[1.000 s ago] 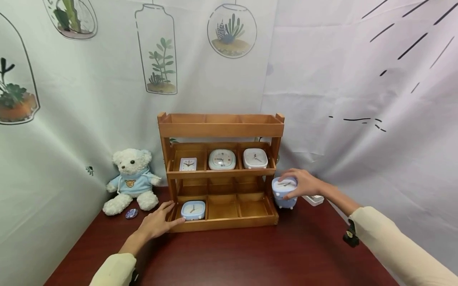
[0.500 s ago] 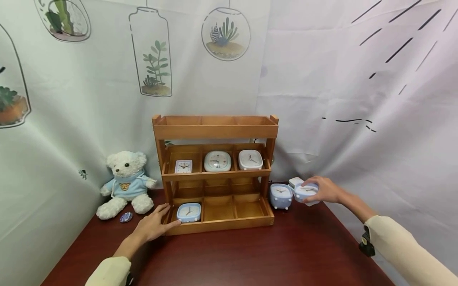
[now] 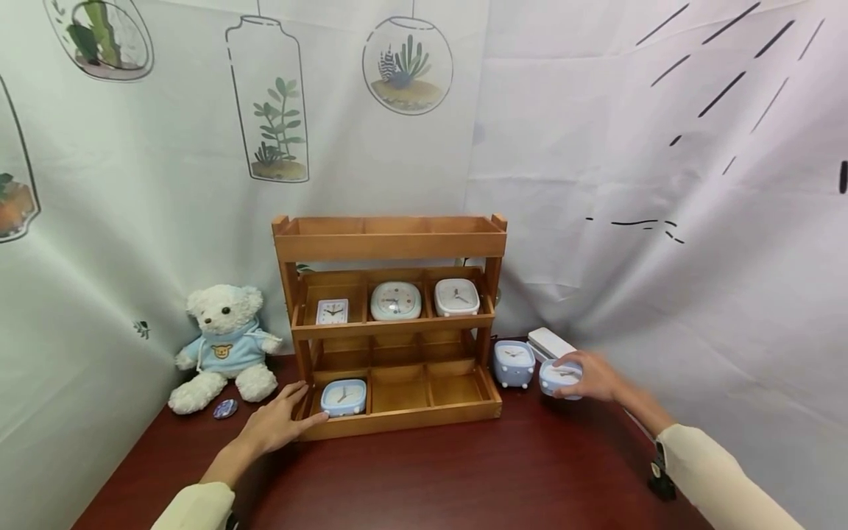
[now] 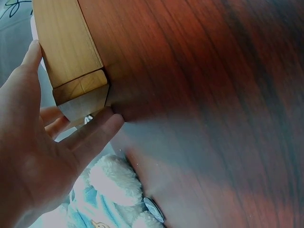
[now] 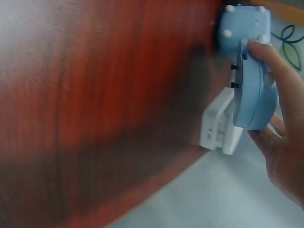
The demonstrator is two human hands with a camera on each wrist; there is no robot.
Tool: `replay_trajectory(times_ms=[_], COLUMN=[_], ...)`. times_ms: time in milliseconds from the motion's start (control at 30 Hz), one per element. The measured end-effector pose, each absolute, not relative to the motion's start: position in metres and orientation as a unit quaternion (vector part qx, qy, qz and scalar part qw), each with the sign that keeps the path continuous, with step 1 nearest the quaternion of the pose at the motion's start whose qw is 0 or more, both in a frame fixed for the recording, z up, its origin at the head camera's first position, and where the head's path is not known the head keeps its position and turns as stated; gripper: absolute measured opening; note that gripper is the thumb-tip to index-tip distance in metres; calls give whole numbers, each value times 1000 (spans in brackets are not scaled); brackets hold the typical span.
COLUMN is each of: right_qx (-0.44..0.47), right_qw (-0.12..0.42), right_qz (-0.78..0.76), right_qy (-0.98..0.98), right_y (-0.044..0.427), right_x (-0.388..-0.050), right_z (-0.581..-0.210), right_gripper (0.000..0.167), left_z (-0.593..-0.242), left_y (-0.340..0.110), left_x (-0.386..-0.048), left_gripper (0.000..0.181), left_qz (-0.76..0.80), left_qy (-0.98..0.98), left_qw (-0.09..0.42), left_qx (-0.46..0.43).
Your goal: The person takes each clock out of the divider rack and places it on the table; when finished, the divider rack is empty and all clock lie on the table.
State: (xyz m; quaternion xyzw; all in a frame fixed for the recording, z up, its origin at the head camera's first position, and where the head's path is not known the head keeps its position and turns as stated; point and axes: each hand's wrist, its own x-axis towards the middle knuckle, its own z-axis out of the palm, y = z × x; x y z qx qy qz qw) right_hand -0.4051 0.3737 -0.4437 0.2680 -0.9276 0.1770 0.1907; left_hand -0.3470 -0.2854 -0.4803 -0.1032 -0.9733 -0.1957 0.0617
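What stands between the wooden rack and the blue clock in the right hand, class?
Another blue clock stands between the wooden rack and the held clock; the head view shows it.

Behind a glossy, dark red table, we saw pale, creased cloth walls. We counted 4 printed terrariums on them, and a faint pinkish light tinted the upper right.

Bear left of rack, clocks right
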Motion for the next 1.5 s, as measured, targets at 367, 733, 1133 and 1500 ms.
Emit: replay_trajectory(times_ms=[367, 733, 1133, 1500], right_qx=[236, 269, 295, 352], right_qw=[186, 193, 207, 183], right_qz=[204, 212, 222, 242], right_qy=[-932, -919, -906, -885], right_y=[372, 362, 341, 294], right_x=[-407, -407, -397, -383], right_z=[-476, -475, -458, -441], right_gripper=[54, 51, 50, 54], left_z=[-483, -478, -481, -481], left_y=[-286, -285, -286, -284], left_x=[-346, -347, -348, -345], left_gripper=[102, 103, 103, 101], left_qz=[-195, -193, -195, -204], left_qy=[-973, -974, -973, -972], left_qw=[64, 61, 67, 67], left_qx=[-106, -100, -106, -98])
